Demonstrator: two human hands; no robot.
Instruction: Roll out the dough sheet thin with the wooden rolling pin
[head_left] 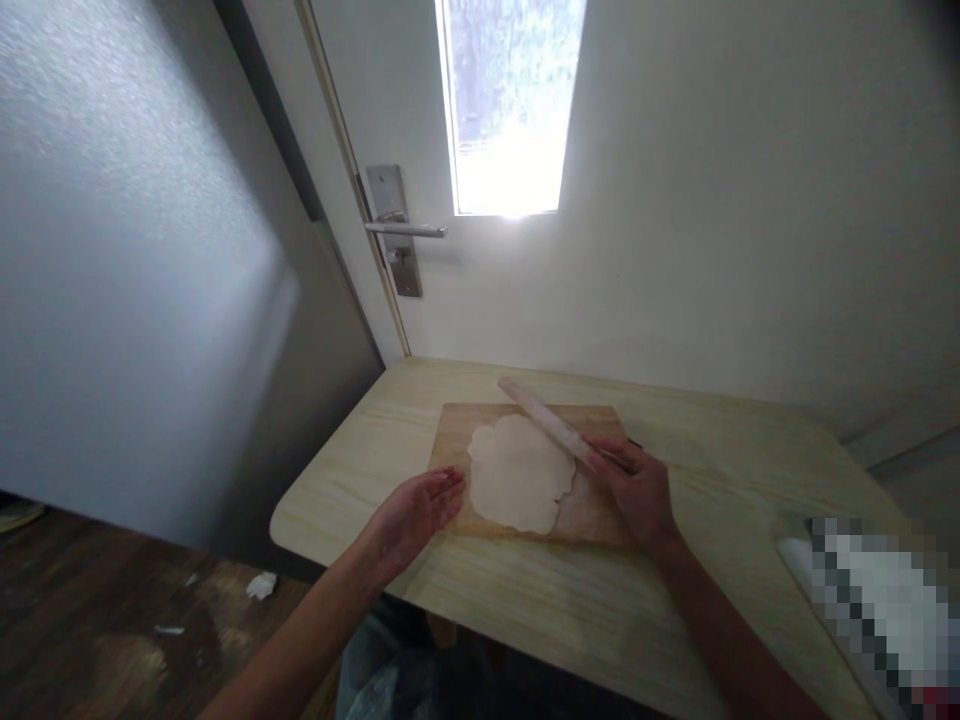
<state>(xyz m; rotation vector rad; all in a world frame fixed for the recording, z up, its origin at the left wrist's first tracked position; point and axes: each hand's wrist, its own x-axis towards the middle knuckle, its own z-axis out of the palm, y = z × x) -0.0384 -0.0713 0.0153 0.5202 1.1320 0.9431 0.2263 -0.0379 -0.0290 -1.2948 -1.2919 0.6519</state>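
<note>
A flat, rolled-out sheet of pale dough lies on a wooden cutting board on a light wooden table. My right hand is closed round the near end of a wooden rolling pin, which slants up and to the left across the dough's far right edge. My left hand rests at the board's left front corner, fingers stretched out and nearly touching the dough's left edge, holding nothing.
A white door with a metal lever handle and a narrow bright window stands right behind the table. A grey wall is at the left. A blurred-out object lies at the table's right edge. Paper scraps lie on the dark floor.
</note>
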